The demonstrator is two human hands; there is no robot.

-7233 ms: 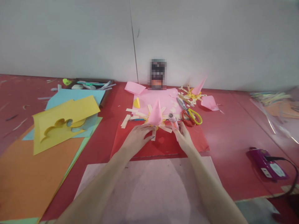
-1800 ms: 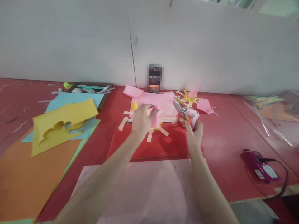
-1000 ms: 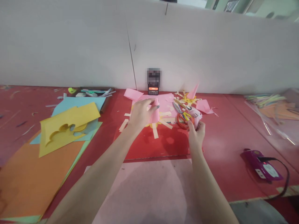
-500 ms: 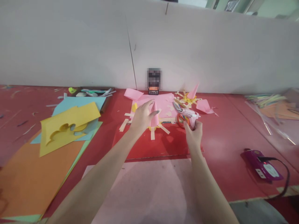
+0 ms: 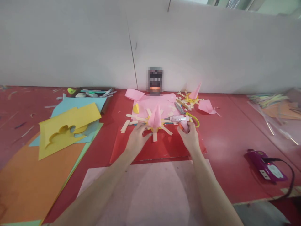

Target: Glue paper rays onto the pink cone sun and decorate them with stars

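A pink paper cone (image 5: 155,116) stands upright on a yellow paper base (image 5: 162,125) with pale strips (image 5: 154,135) radiating from it. My left hand (image 5: 137,139) is at the near left edge of the base, thumb and fingers closed on its rim. In my right hand (image 5: 191,138) is a pink hot glue gun (image 5: 180,118), its nozzle pointing left at the foot of the cone. Scissors (image 5: 180,108) lie behind the glue gun, and their orange and yellow handles show beside it. Beneath the work lies a red board (image 5: 152,150).
A similar pink cone piece (image 5: 195,91) stands at the back right. Coloured paper sheets (image 5: 56,166) cover the left. A purple power socket (image 5: 268,166) with a cord is at the right. A phone (image 5: 155,80) leans on the white wall.
My left hand has come down from the cone's side to its base. My right hand has moved the glue gun left and lower, bringing its nozzle to the cone's foot.
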